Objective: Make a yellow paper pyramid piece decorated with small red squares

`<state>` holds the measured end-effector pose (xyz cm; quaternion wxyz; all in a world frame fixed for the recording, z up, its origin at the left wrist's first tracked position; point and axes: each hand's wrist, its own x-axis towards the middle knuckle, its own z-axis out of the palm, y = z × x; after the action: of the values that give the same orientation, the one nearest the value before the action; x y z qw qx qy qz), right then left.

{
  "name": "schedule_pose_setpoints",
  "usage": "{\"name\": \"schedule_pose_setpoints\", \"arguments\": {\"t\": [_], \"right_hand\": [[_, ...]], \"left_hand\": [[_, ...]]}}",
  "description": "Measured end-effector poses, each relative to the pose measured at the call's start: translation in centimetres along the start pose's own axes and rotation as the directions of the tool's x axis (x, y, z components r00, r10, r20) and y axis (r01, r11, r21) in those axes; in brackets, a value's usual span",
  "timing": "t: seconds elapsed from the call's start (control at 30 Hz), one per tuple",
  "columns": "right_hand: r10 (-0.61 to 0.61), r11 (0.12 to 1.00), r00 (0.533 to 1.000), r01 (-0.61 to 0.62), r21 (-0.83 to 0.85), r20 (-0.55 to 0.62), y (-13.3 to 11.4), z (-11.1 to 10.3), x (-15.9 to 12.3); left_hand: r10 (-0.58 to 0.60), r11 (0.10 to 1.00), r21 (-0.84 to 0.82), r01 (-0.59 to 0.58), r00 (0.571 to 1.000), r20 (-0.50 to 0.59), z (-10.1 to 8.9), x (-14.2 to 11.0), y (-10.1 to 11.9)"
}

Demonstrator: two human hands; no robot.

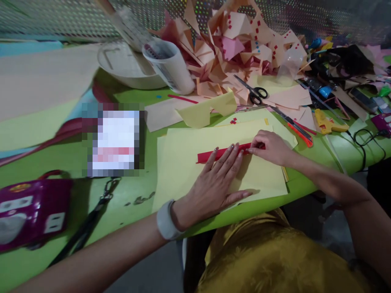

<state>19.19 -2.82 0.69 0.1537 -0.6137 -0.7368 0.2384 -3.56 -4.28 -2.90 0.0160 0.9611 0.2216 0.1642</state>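
A narrow red paper strip (206, 157) lies aslant on a stack of pale yellow paper sheets (180, 175). Flat across the strip rests my left hand (221, 175), open, its fingers stretched out and the thumb apart on the top sheet. At the strip's right end, my right hand (267, 147) is closed, thumb and fingertips pinching the red paper. Part of the strip is hidden beneath my fingers.
Behind the sheets lie black-handled scissors (255, 91), an orange cutter knife (295, 126) and a heap of peach paper scraps (214, 49). A yellow glue gun (328, 122) is to the right. Leftward are a white cup (171, 65), a blurred-out card (117, 138) and a purple power socket (33, 211).
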Motion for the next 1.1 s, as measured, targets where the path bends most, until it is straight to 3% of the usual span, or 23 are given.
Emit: {"name": "schedule_pose_setpoints", "arguments": {"t": [0.27, 0.7, 1.0, 1.1], "right_hand": [[0.007, 1.000, 1.000, -0.007, 0.021, 0.002, 0.2, -0.2, -0.1], [-0.021, 0.999, 0.999, 0.022, -0.026, 0.042, 0.4, -0.5, 0.0], [0.045, 0.988, 0.988, -0.022, -0.152, 0.147, 2.5, -3.4, -0.1], [0.016, 0.973, 0.999, -0.007, -0.229, 0.038, 1.8, -4.0, -0.7]], "left_hand": [[-0.041, 0.994, -0.102, 0.044, 0.999, 0.030, 0.3, 0.0, -0.5], [-0.056, 0.993, -0.104, 0.059, 0.998, 0.027, 0.5, -0.1, -0.6], [-0.029, 0.996, -0.089, 0.031, 0.999, 0.019, 0.8, -0.4, -0.9], [-0.023, 0.997, -0.079, 0.025, 1.000, 0.017, 0.8, -0.4, -1.0]]}}
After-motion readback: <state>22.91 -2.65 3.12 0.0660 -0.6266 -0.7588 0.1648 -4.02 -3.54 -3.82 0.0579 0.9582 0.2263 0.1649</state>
